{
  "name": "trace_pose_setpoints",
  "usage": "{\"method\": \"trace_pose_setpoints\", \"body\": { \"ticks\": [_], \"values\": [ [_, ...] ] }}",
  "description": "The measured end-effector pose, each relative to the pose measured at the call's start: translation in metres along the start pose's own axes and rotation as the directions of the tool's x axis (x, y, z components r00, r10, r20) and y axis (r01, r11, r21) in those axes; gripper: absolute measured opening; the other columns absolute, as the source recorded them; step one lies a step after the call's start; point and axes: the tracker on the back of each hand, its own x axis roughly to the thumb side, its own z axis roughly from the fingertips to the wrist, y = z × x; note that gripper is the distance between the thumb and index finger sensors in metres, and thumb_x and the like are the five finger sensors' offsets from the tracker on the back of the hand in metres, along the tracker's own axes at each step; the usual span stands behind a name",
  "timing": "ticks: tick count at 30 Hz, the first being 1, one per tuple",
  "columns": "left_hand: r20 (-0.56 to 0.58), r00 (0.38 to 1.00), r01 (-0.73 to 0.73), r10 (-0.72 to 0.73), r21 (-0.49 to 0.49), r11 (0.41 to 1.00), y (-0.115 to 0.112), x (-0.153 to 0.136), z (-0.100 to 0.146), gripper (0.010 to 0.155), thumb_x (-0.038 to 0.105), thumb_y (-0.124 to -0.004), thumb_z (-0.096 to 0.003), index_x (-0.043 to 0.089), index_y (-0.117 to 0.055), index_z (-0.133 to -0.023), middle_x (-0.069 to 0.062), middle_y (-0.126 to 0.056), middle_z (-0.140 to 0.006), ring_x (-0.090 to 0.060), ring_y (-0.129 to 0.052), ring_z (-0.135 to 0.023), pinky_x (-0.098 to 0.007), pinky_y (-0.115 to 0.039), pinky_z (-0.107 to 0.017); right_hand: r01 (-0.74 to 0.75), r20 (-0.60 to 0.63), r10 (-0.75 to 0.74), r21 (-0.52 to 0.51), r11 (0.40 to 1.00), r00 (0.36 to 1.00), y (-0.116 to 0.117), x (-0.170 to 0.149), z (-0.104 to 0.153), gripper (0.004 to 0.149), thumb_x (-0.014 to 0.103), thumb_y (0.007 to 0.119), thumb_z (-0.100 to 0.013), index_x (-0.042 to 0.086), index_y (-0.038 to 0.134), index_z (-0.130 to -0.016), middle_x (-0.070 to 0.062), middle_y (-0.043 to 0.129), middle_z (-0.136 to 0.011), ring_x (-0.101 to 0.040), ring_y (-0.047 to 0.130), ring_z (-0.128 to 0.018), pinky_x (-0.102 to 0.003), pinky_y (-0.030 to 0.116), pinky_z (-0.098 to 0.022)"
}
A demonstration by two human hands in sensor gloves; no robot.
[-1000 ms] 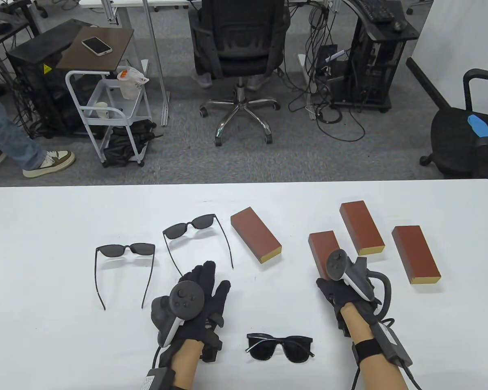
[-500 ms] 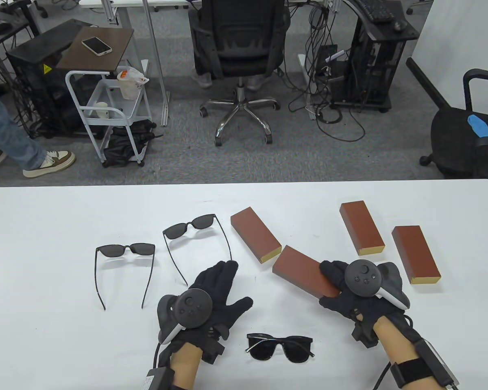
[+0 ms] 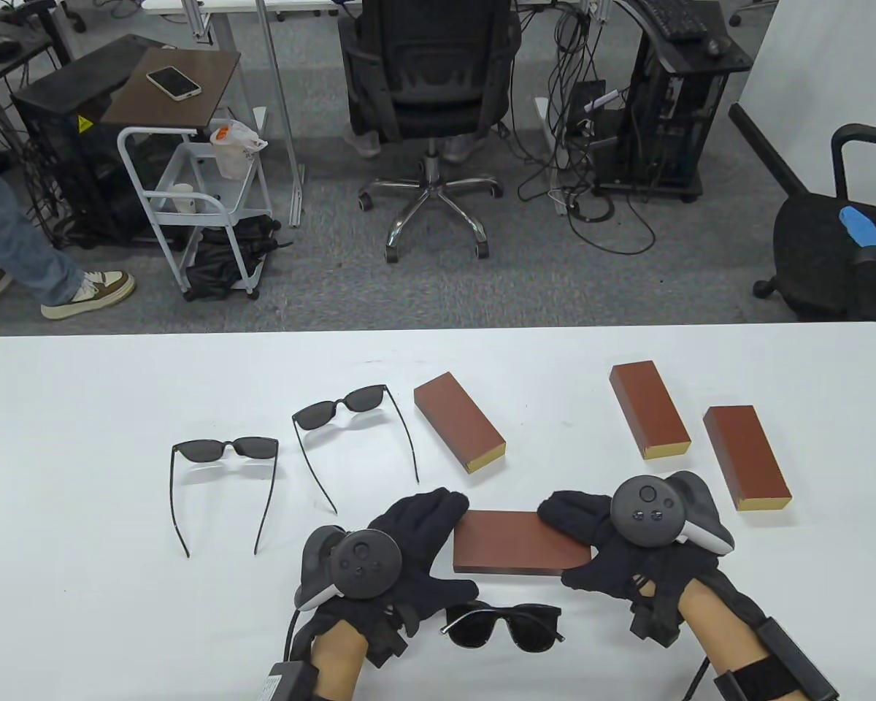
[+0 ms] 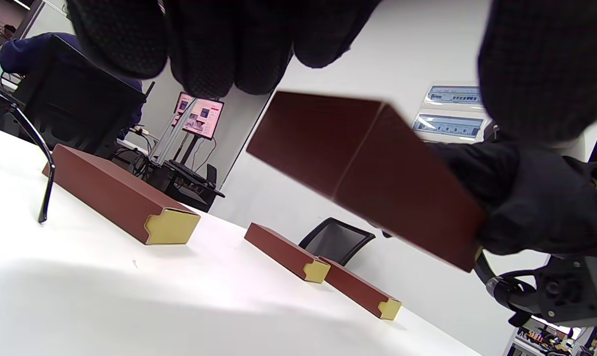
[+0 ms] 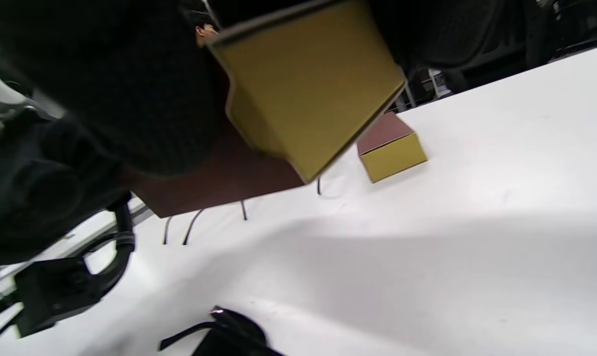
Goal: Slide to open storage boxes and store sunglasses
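Since the earlier frame the right hand (image 3: 628, 544) is carrying the storage box (image 3: 522, 542) in from the right — now lifted above the near-centre of the bench (image 3: 80, 409), gripped at its right end. Left hand (image 3: 409, 540) is closing in, fingers only loosely bent at the box's left end; no firm hold showing. For a clean slide: left hand steadying the sleeve, right hand drawing the inner tray straight out. Right wrist view is showing the gold tray end (image 5: 308, 84) — hidden from the table view.
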Motion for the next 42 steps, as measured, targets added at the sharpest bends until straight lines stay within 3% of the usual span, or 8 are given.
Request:
{"method": "trace_pose_setpoints", "body": {
  "ticks": [7, 14, 21, 28, 42],
  "values": [
    [-0.013, 0.999, -0.054, 0.053, -0.087, 0.995, -0.001, -0.002, -0.001, 0.098, 0.070, -0.093, -0.0274, 0.035, -0.054, -0.110, -0.001, -0.066, -0.115, -0.032, -0.074, -0.103, -0.062, -0.070, -0.065, 0.065, 0.055, -0.064, -0.003, 0.998, 0.996, 0.002, 0.008, -0.001, 0.077, 0.044, 0.099, -0.026, 0.031, 0.061, -0.092, -0.007, 0.061, -0.104, -0.037, 0.068, -0.090, -0.051, 0.065, -0.067],
    [-0.040, 0.989, -0.144, 0.141, -0.086, 0.986, 0.003, -0.001, -0.004, 0.093, 0.061, -0.099, -0.0279, 0.028, -0.062, -0.107, -0.004, -0.075, -0.106, -0.033, -0.083, -0.090, -0.058, -0.074, -0.062, 0.146, 0.080, -0.141, -0.061, 0.987, 0.987, 0.003, 0.001, 0.002, 0.079, 0.042, 0.098, -0.027, 0.029, 0.058, -0.094, -0.009, 0.057, -0.105, -0.038, 0.066, -0.091, -0.050, 0.064, -0.068],
    [-0.119, 0.972, -0.220, 0.203, -0.147, 0.964, 0.002, -0.007, -0.003, 0.093, 0.054, -0.097, -0.0328, 0.024, -0.056, -0.110, -0.008, -0.068, -0.110, -0.037, -0.077, -0.094, -0.058, -0.072, -0.065, 0.227, 0.029, -0.225, -0.140, 0.964, 0.974, 0.012, -0.019, 0.008, 0.088, 0.045, 0.098, -0.025, 0.026, 0.049, -0.096, -0.012, 0.053, -0.105, -0.040, 0.064, -0.092, -0.051, 0.063, -0.067],
    [-0.133, 0.961, -0.262, 0.241, -0.171, 0.950, -0.002, -0.010, -0.003, 0.093, 0.052, -0.098, -0.0328, 0.025, -0.055, -0.110, -0.008, -0.066, -0.111, -0.037, -0.075, -0.096, -0.058, -0.070, -0.066, 0.324, 0.054, -0.320, -0.128, 0.937, 0.946, 0.025, -0.026, 0.011, 0.087, 0.041, 0.098, -0.026, 0.028, 0.050, -0.096, -0.010, 0.056, -0.104, -0.040, 0.065, -0.091, -0.052, 0.064, -0.066],
    [-0.168, 0.959, -0.256, 0.227, -0.178, 0.950, 0.002, -0.017, 0.000, 0.093, 0.050, -0.100, -0.0321, 0.030, -0.054, -0.110, -0.004, -0.063, -0.114, -0.035, -0.073, -0.101, -0.061, -0.069, -0.066, 0.314, 0.061, -0.308, -0.179, 0.932, 0.949, 0.024, -0.031, 0.012, 0.089, 0.039, 0.103, -0.020, 0.025, 0.055, -0.094, -0.012, 0.064, -0.098, -0.037, 0.073, -0.085, -0.050, 0.068, -0.064]
  ]
}}
